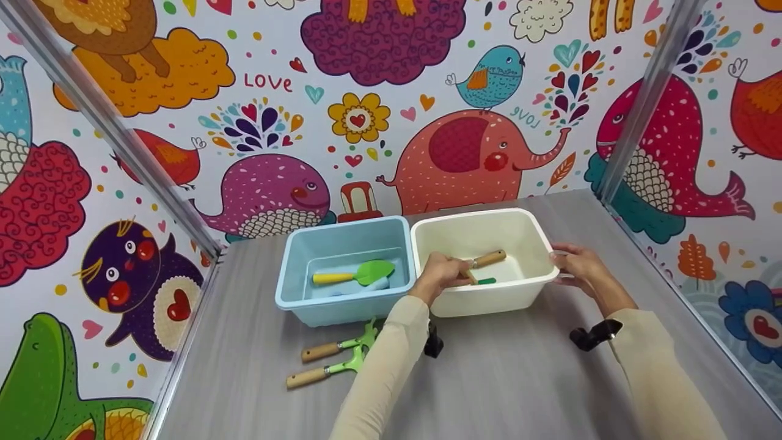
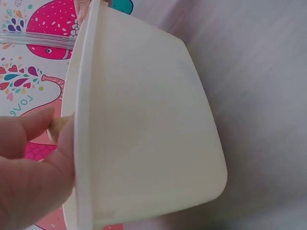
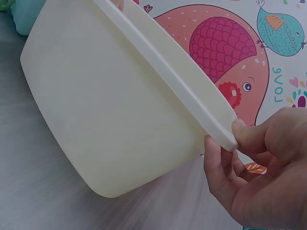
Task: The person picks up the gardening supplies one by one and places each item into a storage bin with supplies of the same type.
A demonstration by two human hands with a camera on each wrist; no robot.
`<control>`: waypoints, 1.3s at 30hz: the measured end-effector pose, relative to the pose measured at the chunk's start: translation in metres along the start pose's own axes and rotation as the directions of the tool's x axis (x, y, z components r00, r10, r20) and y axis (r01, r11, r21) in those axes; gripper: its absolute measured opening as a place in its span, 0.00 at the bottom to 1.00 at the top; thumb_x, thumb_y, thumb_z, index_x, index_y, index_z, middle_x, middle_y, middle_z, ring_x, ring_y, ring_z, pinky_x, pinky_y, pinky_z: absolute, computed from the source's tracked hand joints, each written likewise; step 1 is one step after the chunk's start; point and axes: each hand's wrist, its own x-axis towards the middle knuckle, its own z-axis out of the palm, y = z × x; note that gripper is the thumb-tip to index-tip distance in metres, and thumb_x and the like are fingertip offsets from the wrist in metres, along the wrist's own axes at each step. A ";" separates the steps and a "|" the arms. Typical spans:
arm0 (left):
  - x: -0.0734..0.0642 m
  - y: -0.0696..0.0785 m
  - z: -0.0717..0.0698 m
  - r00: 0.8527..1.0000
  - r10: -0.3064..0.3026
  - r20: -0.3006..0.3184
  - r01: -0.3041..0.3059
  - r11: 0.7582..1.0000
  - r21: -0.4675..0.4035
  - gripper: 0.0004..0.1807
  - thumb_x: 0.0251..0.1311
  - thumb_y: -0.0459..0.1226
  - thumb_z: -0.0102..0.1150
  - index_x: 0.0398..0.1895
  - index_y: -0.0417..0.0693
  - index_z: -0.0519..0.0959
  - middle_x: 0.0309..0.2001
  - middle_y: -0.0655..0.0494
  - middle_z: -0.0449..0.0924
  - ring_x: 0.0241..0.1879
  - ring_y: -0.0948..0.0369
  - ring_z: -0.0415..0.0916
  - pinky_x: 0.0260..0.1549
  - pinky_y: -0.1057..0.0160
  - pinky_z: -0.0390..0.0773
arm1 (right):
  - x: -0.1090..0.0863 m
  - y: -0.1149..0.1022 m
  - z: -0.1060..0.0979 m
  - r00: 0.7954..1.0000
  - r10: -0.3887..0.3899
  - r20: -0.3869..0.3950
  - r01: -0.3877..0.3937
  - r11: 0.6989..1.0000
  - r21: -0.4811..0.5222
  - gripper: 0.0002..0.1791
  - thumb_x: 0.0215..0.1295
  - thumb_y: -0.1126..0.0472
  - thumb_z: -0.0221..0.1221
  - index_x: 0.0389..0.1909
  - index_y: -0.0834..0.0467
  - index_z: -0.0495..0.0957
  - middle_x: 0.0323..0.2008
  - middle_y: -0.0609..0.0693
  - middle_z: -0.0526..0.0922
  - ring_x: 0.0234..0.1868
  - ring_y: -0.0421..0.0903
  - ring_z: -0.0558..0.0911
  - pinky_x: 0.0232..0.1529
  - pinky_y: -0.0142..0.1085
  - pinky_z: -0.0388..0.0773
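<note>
1. I count two hands: left hand (image 1: 438,275), right hand (image 1: 579,266).
2. Two bins: cream bin (image 1: 489,300) between the hands, blue bin (image 1: 345,311) to their left.
3. Two green tools (image 1: 349,365) beside the left forearm.
4. One trowel (image 1: 361,275) and one pale-blue object (image 1: 381,284), left of the left hand.
5. I see at least two wooden handles (image 1: 490,258) near the left fingers.
6. Two wrist devices (image 1: 434,342).

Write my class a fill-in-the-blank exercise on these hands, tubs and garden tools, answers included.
The right hand pinches the white tub, seen on the blue tub's ____ side.
The left hand holds a handle made of ____.
The green-bladed trowel has a ____ grip.
On the table, ____ tools show wooden handles.
Answers: right; wood; yellow; two.
</note>
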 end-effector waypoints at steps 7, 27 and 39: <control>-0.003 0.002 0.005 1.000 0.011 -0.020 -0.008 0.994 0.104 0.14 0.65 0.35 0.64 0.46 0.32 0.84 0.43 0.41 0.87 0.41 0.53 0.87 0.42 0.62 0.87 | 0.000 0.000 0.000 1.000 0.008 0.004 -0.008 1.000 0.001 0.34 0.76 0.54 0.52 0.77 0.62 0.54 0.69 0.66 0.67 0.49 0.43 0.79 0.43 0.29 0.83; 0.002 0.003 0.008 0.994 0.106 0.042 -0.113 0.945 0.306 0.15 0.64 0.32 0.62 0.51 0.34 0.82 0.49 0.44 0.86 0.43 0.53 0.87 0.46 0.61 0.86 | -0.001 -0.001 0.000 1.000 -0.008 -0.002 0.008 1.000 -0.005 0.34 0.77 0.54 0.51 0.77 0.62 0.54 0.70 0.67 0.67 0.48 0.42 0.80 0.44 0.29 0.84; 0.004 0.001 0.007 0.992 0.106 0.062 -0.121 0.925 0.359 0.13 0.64 0.33 0.62 0.48 0.35 0.84 0.45 0.46 0.86 0.39 0.56 0.83 0.35 0.67 0.80 | -0.001 -0.002 0.001 1.000 0.000 -0.008 0.000 1.000 -0.006 0.34 0.76 0.54 0.51 0.77 0.62 0.54 0.69 0.67 0.67 0.46 0.41 0.80 0.43 0.30 0.84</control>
